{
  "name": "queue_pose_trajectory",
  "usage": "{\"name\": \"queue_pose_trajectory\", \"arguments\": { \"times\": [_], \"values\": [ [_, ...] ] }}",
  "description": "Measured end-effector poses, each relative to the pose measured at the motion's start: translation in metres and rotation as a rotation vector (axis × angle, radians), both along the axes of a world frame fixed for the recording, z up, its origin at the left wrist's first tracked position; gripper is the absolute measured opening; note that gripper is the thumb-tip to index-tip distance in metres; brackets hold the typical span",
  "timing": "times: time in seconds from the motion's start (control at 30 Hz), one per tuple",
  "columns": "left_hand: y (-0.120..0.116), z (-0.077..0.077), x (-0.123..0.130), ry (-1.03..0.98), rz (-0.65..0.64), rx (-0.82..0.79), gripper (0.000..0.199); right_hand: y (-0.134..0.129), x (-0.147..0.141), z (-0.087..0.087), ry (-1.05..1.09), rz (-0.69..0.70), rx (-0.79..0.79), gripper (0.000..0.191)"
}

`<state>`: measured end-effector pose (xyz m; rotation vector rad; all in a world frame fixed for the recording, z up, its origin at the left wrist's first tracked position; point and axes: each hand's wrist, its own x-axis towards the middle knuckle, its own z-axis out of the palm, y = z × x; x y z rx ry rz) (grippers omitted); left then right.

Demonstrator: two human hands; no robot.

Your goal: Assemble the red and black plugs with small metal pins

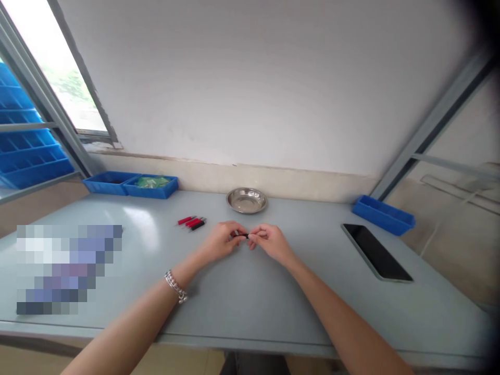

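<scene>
My left hand (225, 240) and my right hand (269, 240) meet over the middle of the table, fingertips pinched together. Between them runs a slim black pen-like piece (242, 235), mostly covered by the fingers. Both hands appear to grip it, one at each end. To the left of my left hand lie several short red and black pen-like pieces (192, 223) with thin metallic tips, side by side. Beyond my hands a round shiny metal dish (247, 201) stands near the wall.
At the back left are two blue bins, one dark inside (104, 183) and one with green plastic packets (151, 182). A tablet-like device (377, 252) and a blue bin (383, 214) are on the right. A pixelated object (70, 268) lies at left.
</scene>
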<state>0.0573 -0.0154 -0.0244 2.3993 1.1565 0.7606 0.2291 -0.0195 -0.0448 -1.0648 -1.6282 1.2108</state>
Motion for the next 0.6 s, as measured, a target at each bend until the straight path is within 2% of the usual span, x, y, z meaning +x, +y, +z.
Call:
{"name": "queue_pose_trajectory", "arguments": {
  "times": [0.23, 0.37, 0.6],
  "values": [
    [0.000, -0.002, 0.002, -0.018, -0.015, 0.019, 0.020, 0.000, -0.001, 0.002, 0.026, -0.038, 0.023, 0.013],
    [-0.002, 0.003, 0.003, 0.043, 0.015, 0.028, 0.020, -0.002, 0.000, 0.005, 0.010, -0.055, 0.027, 0.013],
    [-0.006, 0.009, 0.003, 0.050, -0.018, 0.029, 0.020, -0.004, 0.003, 0.011, 0.034, -0.022, 0.043, 0.011]
  ]
}}
